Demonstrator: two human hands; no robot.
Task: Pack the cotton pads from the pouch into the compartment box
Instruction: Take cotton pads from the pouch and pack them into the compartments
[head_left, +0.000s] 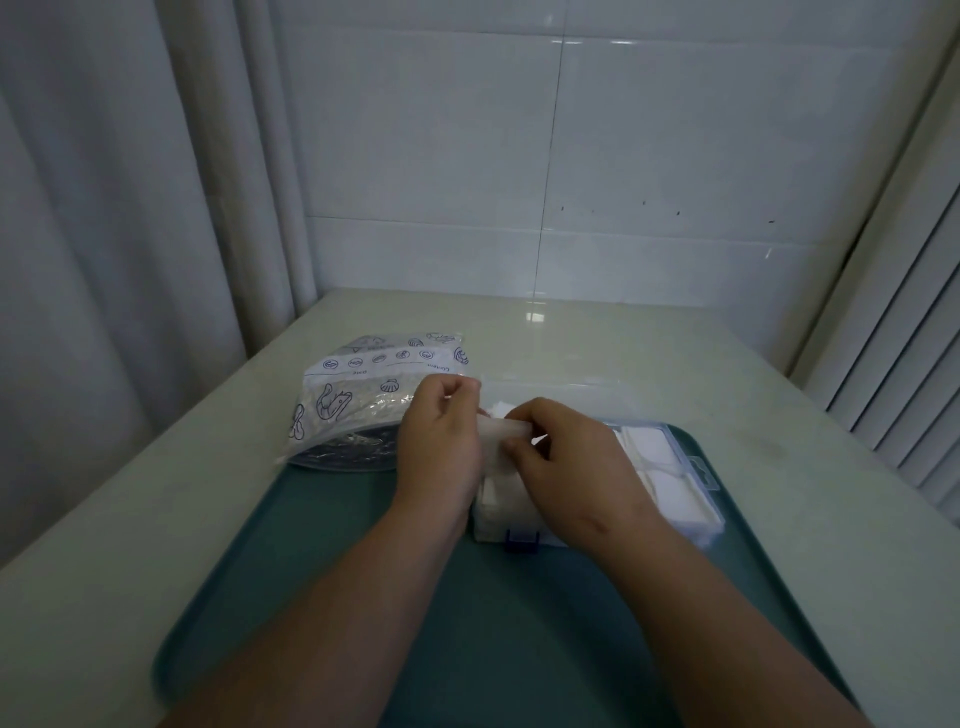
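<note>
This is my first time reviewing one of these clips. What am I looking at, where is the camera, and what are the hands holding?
There is no machine here. A person works with bare hands, and the single picture comes from a camera worn on their head, looking forward and down. A pale table carries a teal tray. A printed plastic pouch lies at the tray's far left edge. A clear compartment box sits on the tray, with packed pads already in its right side. The left hand and right hand together pinch white cotton pads over the box's left part.
</note>
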